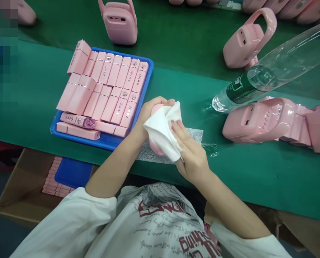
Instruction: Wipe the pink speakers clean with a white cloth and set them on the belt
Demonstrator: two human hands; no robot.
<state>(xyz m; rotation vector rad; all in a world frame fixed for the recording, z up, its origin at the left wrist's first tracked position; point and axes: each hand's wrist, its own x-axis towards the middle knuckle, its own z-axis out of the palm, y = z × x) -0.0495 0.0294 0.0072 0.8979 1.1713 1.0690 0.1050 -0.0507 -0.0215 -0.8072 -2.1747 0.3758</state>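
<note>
1. Forearms: both reach forward from the white sleeves [76, 211] and converge over the front edge of the green work surface [243, 172]; the left forearm [114, 165] slants up to the right, the right forearm [230, 204] up to the left.
2. Left hand [146, 116]: curled about the left and far side of a pink item [156, 149], gripping it, fingers bent over its top end.
3. Right hand [193, 154]: laid over a white cloth [164, 130], back of the hand upward, fingers extended together toward the left hand. Fingers bear on the cloth; whether they pinch it cannot be told.
4. Pink item: between the two hands, largely covered by the cloth, pink showing above and below it; its type cannot be determined.
5. Beneath the hands: a clear bubble-wrap sheet [196, 134] on the work surface.
6. Adjacent: blue tray [150, 73] of pink boxes [114, 102] left of the hands; plastic bottle [239, 89] and pink handled unit [243, 122] to the right.
</note>
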